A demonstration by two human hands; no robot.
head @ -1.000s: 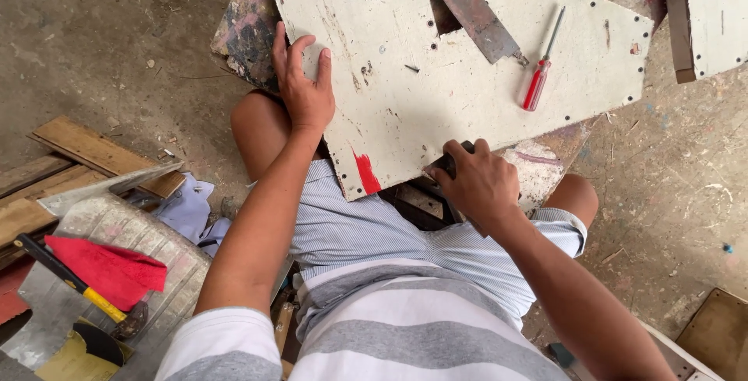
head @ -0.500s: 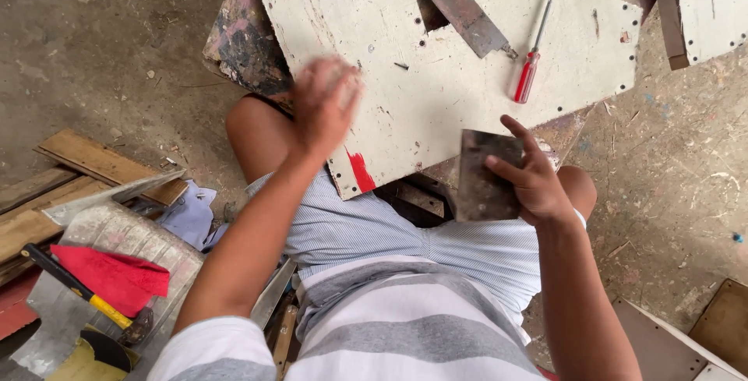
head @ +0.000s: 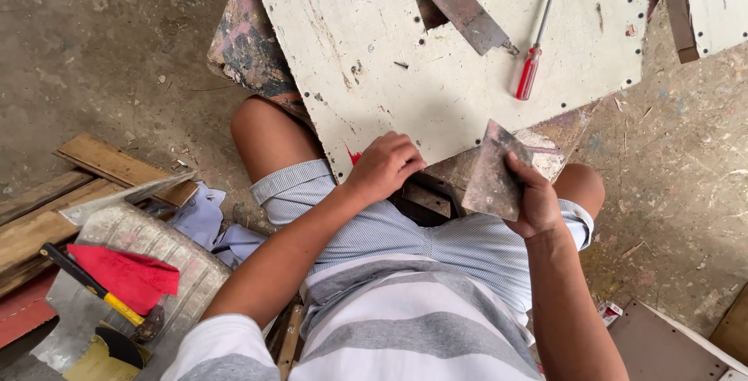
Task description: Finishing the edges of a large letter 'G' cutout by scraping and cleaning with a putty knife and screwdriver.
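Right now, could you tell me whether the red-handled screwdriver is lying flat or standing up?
Lying flat. The red-handled screwdriver rests lengthwise on the white board, apart from both hands.
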